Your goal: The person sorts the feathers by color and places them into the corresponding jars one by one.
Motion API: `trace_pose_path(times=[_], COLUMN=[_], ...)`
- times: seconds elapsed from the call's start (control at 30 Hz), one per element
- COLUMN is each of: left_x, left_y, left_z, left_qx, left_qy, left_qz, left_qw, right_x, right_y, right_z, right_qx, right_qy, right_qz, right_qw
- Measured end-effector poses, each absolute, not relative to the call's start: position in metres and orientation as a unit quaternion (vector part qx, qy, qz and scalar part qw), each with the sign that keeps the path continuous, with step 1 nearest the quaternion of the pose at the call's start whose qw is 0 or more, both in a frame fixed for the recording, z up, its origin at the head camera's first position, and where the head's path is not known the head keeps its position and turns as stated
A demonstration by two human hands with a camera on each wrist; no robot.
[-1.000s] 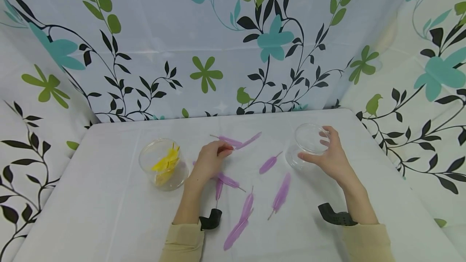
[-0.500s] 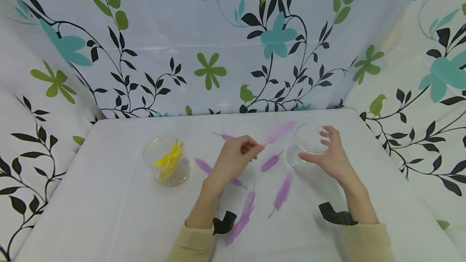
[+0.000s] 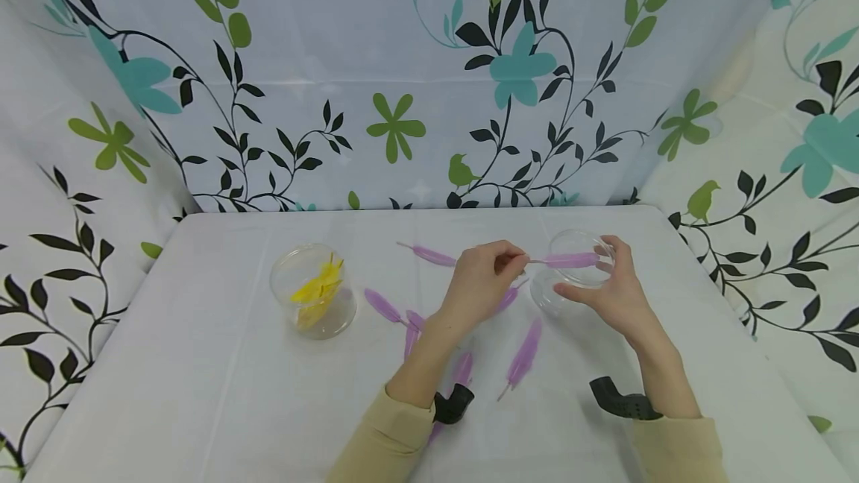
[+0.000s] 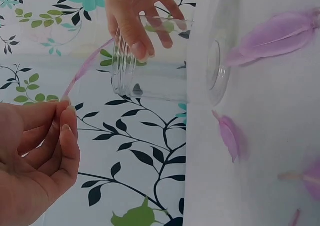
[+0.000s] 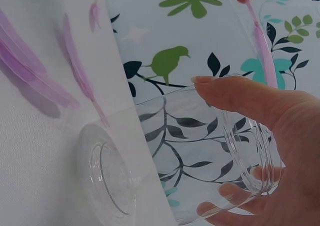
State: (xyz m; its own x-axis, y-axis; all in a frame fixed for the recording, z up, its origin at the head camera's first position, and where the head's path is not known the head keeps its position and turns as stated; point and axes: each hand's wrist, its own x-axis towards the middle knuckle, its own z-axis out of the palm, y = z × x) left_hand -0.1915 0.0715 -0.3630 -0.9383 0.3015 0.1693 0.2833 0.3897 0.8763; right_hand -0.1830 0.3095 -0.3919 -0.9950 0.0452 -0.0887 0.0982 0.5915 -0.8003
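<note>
Between thumb and fingertips, my left hand (image 3: 479, 285) pinches a purple feather (image 3: 570, 260) by its quill. The feather lies level across the mouth of a clear jar (image 3: 553, 295), its tip near the right fingers; in the left wrist view the feather (image 4: 82, 72) curves up to the jar's rim. My right hand (image 3: 617, 293) grips the upright jar from its right side, the thumb toward the front and the fingers behind the glass. In the right wrist view the jar (image 5: 185, 161) holds nothing visible. Below my left hand, another purple feather (image 3: 506, 300) is partly hidden.
Left on the white table (image 3: 221, 364) stands a second clear jar (image 3: 285, 289) with yellow feathers (image 3: 318, 293) inside. Several purple feathers lie loose in the middle, such as one feather (image 3: 523, 355) near the right jar and another feather (image 3: 432, 256) farther back. A patterned cloth (image 3: 322, 43) hangs behind.
My left hand has picked a purple feather off the table and carried it right, to above the jar's mouth. My right hand keeps its hold on the jar.
</note>
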Motion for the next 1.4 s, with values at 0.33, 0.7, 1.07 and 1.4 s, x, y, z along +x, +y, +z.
trace_pose_path(times=[0.33,0.7,1.07,1.4], left_x=[-0.197,-0.2,-0.197,-0.193], left_y=[0.102,0.125,0.131,0.106], left_z=[-0.362,-0.367,-0.376,-0.391], left_qx=[0.18,0.222,0.233,0.191], left_qy=[0.855,0.866,0.867,0.864], left_qz=[0.484,0.446,0.441,0.466], left_qw=[-0.042,-0.048,-0.02,-0.008], right_x=[-0.184,-0.183,-0.184,-0.184], right_y=[0.31,0.31,0.311,0.309], right_z=[-0.393,-0.395,-0.398,-0.395], right_qx=[0.041,0.028,0.011,0.026], right_qy=[0.894,0.895,0.889,0.893], right_qz=[-0.445,-0.445,-0.458,-0.448], right_qw=[0.018,0.012,-0.001,0.01])
